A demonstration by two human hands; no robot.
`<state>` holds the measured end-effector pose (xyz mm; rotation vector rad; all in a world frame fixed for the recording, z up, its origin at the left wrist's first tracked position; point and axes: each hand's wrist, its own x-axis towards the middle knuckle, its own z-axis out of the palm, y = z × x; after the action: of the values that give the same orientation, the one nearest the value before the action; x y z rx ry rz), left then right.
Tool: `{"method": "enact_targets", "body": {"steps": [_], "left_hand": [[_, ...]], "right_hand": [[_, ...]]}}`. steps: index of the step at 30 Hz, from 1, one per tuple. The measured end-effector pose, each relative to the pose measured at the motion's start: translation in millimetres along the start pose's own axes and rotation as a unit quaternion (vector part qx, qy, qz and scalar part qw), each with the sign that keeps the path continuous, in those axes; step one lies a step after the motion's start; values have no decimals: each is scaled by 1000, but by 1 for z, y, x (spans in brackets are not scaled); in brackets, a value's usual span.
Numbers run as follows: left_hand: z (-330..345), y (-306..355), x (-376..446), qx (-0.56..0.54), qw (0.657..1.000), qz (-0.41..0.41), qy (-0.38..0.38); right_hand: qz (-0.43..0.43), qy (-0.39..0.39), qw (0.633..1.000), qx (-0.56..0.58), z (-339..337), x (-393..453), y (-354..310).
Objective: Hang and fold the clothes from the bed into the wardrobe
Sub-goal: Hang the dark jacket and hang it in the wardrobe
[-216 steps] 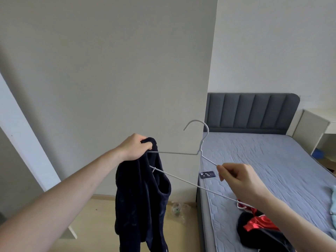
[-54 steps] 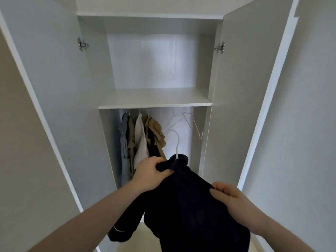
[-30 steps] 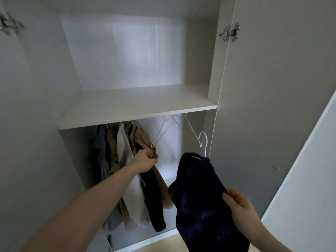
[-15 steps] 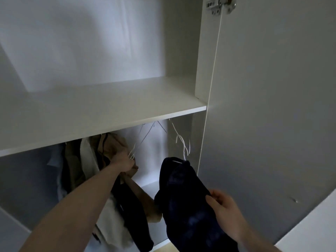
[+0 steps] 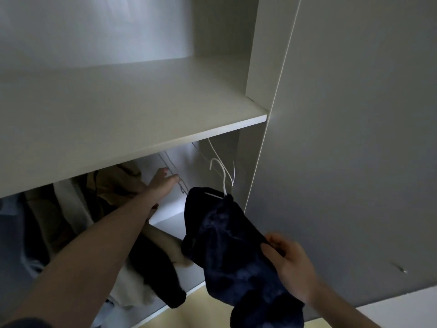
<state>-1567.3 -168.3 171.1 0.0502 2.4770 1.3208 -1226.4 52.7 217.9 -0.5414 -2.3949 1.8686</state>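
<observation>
A dark navy garment hangs on a white wire hanger in front of the open wardrobe's lower compartment. My right hand grips the garment's lower right side and holds it up. My left hand reaches under the shelf, fingers stretched out toward an empty wire hanger on the hidden rail. Whether the fingers touch that hanger is unclear. Several hung clothes, beige, white and dark, fill the left of the compartment under my left arm.
The wardrobe's right door stands open close beside my right hand. More empty white hangers hang at the compartment's right end. A strip of wooden floor shows below the wardrobe's bottom edge.
I have come closer to the wardrobe. My left hand let go of the hung clothes and moved right toward the empty hangers. The navy garment rose a little nearer the rail.
</observation>
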Motion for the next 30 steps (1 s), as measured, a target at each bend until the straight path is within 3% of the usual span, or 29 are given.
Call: {"method": "enact_targets", "body": {"steps": [10,16,20,26,30], "left_hand": [[35,37,54,-192,979,-70,11],[46,68,69,-314,938,-137,47],[49,65,66,-285,946,-145,54],[50,59,52,-213,972,-80,49],[66,79,36,-169,983,-61,-27]], "right_hand": [[-19,47,997,-64,-3,-6,3],[-23,62,994,-83,-11,-8,1],[-16,58,995,-76,-13,-3,5],[-1,36,998,-53,-9,7,11],[-1,32,998,-46,-8,8,14]]}}
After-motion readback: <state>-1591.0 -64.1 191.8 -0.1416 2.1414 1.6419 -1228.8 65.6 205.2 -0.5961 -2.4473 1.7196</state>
